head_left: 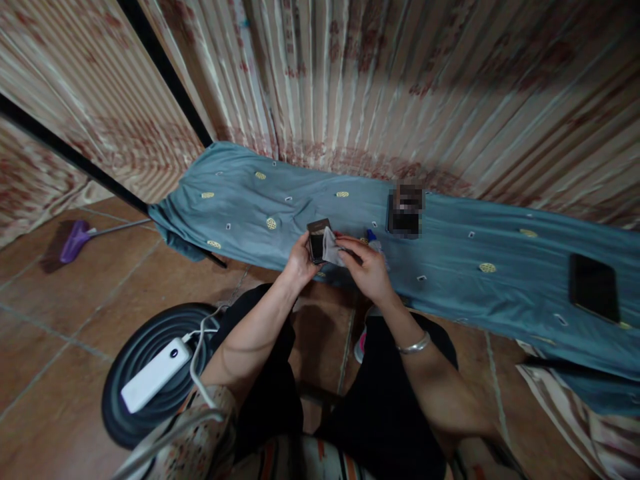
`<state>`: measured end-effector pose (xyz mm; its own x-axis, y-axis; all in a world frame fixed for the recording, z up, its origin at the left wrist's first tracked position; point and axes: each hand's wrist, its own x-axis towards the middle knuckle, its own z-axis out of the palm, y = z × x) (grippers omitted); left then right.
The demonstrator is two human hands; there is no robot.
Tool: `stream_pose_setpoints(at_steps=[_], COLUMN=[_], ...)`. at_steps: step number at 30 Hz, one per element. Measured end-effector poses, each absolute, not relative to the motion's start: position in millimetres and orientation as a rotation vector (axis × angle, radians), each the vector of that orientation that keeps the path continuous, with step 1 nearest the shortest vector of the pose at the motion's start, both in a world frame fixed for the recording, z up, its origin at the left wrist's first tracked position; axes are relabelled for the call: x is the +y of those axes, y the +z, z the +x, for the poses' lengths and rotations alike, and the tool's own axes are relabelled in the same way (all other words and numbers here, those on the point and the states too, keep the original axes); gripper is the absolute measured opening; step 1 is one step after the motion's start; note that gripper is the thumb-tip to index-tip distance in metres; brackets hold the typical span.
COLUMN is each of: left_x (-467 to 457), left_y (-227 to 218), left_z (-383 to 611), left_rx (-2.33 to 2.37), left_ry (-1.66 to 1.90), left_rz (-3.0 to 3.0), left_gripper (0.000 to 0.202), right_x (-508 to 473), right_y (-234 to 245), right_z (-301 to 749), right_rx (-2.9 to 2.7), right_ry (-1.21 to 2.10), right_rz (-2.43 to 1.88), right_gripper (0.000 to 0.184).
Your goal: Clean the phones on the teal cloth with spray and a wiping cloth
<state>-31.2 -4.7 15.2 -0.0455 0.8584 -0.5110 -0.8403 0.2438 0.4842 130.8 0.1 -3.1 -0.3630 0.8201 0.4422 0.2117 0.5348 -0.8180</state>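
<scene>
My left hand (300, 259) grips a small dark rectangular device (317, 248) by its edge, thumb along the side. It has a glossy black panel and a brownish top end; I cannot make out its exact kind. Between the fingers of my right hand (367, 265), a light grey cloth (332, 247) is pinched and lies against the device's right side. Just beyond those fingers is a clear bottle with a blue cap (371, 235), partly hidden by the hand. Both hands are above the near edge of a bench covered in blue-green patterned fabric (300, 193).
A black flat object (391, 217), partly pixelated, stands further back. A dark phone or tablet (594, 287) lies at the right. A white power bank (156, 375) with a cable rests on a round black stool (120, 400). A purple broom (75, 241) is on the tiled floor.
</scene>
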Motion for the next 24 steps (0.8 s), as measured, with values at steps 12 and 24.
stream_pose_setpoints(at_steps=[12,24], left_x=[-18.4,-19.4], left_y=[22.4,-6.0], left_z=[-20.1,-12.9], left_rx=[0.911,0.969], left_ry=[1.348,1.387], left_rz=[0.038,0.209], left_gripper=[0.026,0.013], right_x=[10.8,25.6], right_y=[-12.2,-23.5], right_z=[121.2,119.4], right_rx=[-1.548,-1.274], right_ry=[1.03,1.204], right_rz=[-1.055,-1.068], right_gripper=[0.022,0.025])
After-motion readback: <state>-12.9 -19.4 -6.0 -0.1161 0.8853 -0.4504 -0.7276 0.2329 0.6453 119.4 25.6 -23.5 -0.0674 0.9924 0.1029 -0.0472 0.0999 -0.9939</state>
